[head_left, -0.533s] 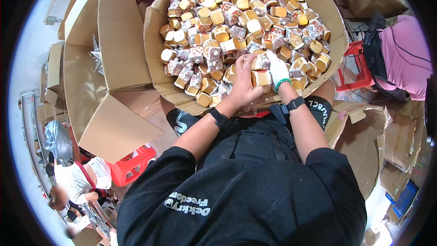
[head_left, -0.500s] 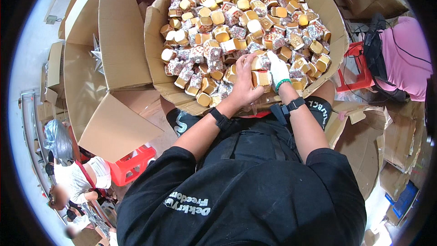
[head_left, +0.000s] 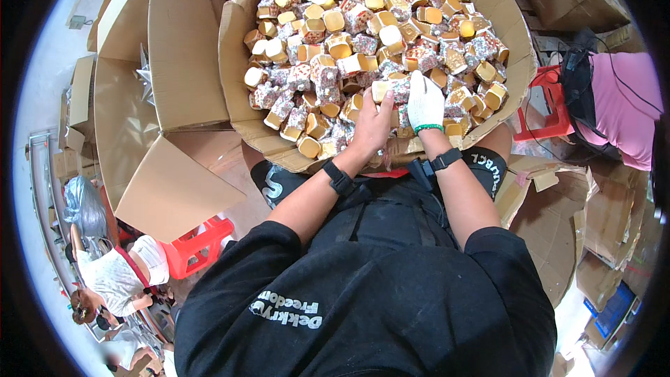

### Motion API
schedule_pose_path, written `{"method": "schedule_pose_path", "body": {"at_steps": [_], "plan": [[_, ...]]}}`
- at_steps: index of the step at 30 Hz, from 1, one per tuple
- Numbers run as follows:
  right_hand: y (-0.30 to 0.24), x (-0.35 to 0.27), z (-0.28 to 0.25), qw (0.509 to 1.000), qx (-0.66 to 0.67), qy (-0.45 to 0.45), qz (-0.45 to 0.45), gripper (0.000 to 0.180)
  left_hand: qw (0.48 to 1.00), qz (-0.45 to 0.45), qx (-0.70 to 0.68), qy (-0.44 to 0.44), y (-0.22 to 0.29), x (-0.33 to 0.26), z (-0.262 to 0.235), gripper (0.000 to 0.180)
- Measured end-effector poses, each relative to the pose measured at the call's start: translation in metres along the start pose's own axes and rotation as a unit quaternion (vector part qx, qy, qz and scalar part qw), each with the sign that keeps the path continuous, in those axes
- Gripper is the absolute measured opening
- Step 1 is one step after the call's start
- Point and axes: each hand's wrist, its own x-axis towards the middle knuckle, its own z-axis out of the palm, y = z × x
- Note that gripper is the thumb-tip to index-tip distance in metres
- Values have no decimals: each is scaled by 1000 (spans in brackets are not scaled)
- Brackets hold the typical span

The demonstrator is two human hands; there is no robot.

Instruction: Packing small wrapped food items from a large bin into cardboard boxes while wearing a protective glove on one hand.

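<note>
Between my hands, over the near side of a large open carton (head_left: pixel 243 108), is a small gold-ended tub (head_left: pixel 398 89) with a speckled silver-and-red wrapped side. My bare left hand (head_left: pixel 373 124) grips its left end, thumb and fingers closed about it. On the right, my right hand (head_left: pixel 426 102), in a white knit glove with a green cuff, closes on the other end; its fingertips partly cover the wrapping. Many similar gold tubs (head_left: pixel 338 45) lie heaped in the carton, some wrapped in clear bubbly film.
An open brown box (head_left: pixel 188 49) with a silver star-shaped piece stands at left, near a red stool (head_left: pixel 200 248). At right are another red stool (head_left: pixel 544 108), a person in pink (head_left: pixel 621 101) and flattened cardboard (head_left: pixel 548 227). Other people sit at lower left.
My left hand has closed from spread fingers to a grip on the tub's left end. The gold-ended tub seen lower between my hands no longer shows there.
</note>
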Motion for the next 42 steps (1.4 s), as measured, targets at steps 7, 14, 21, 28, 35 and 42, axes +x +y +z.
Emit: {"method": "schedule_pose_path", "body": {"at_steps": [7,14,21,28,35,42], "plan": [[4,-3,5,993,10,-7,-120,34,993,51,-90,63,-18,18,-4,41],[2,-2,6,997,24,-59,33,39,994,43,-46,86,-24,15,-3,38],[1,-5,9,997,-57,-27,-46,41,993,-6,-106,59,-55,22,1,38],[-9,-7,17,993,-106,-24,-33,40,959,-156,-237,-18,-79,35,-3,72],[-25,-9,6,988,-137,-74,25,47,892,-295,-342,25,-22,21,2,70],[-7,-4,18,971,-169,-138,101,59,991,-91,17,101,-39,20,-3,62]]}}
